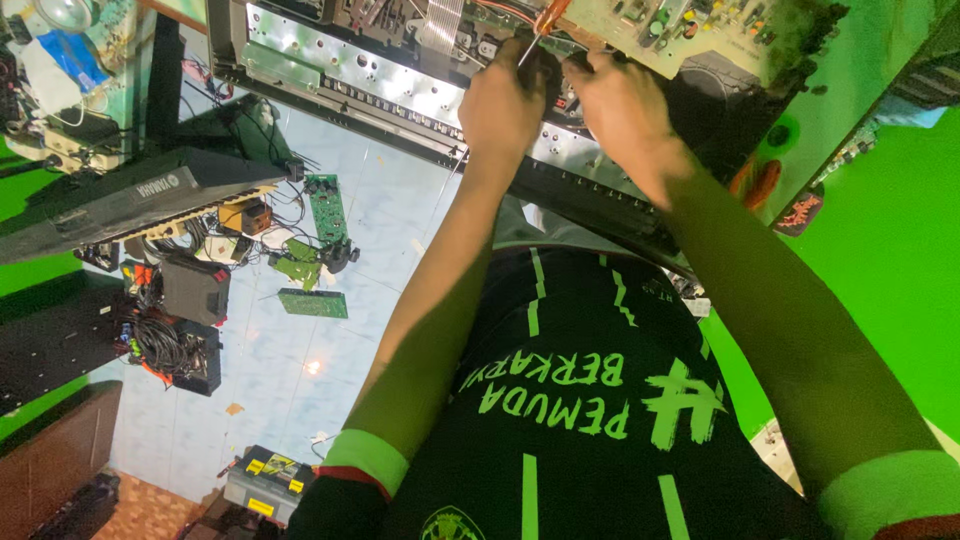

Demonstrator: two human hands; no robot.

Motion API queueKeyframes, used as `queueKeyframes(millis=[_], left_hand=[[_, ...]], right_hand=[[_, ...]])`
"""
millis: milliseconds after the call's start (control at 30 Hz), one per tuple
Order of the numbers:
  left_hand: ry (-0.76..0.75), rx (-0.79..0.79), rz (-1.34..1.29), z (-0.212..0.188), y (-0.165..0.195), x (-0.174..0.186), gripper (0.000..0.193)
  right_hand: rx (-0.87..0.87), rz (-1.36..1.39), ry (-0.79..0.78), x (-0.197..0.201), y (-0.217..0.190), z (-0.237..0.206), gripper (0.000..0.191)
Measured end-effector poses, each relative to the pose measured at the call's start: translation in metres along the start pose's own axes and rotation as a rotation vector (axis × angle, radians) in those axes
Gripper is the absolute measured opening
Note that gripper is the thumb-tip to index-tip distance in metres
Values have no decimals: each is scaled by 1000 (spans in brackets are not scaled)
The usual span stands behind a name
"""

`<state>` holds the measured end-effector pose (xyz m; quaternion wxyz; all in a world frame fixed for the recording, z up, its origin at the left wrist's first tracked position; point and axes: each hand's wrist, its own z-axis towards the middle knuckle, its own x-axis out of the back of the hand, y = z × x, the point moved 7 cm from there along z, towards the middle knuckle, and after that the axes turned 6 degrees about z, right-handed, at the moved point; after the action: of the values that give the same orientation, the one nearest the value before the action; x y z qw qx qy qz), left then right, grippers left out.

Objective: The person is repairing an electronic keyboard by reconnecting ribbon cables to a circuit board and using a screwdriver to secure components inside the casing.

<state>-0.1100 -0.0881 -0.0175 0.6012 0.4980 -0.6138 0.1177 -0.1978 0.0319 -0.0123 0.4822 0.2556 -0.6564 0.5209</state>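
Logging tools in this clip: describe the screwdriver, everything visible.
The screwdriver has a translucent orange handle, partly cut off by the top edge, and a thin bare-metal shaft. It slants down-left, its tip hidden among the fingers over the opened device's metal chassis. The left hand is closed around the shaft's lower end; the right hand sits right beside it.

Bare shiny sheet-metal chassis [400, 75], punched, reflective. Screwdriver [545, 20]: glossy orange plastic handle, thin steel shaft. Matt green circuit board [326, 208] on glossy pale floor tiles [290, 370]. Black matt plastic keyboard casing [130, 195]. Smooth black cloth shirt [590, 440], green print.
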Motion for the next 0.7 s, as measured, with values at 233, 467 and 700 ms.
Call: queueKeyframes(millis=[233, 467, 700], left_hand=[[2, 7, -7, -4, 4, 4, 29], [24, 2, -15, -4, 3, 2, 28], [73, -98, -8, -4, 3, -7, 31]], right_hand=[[124, -282, -66, -7, -11, 8, 34], [198, -329, -98, -6, -7, 3, 29], [-36, 133, 241, 16, 5, -26, 15]])
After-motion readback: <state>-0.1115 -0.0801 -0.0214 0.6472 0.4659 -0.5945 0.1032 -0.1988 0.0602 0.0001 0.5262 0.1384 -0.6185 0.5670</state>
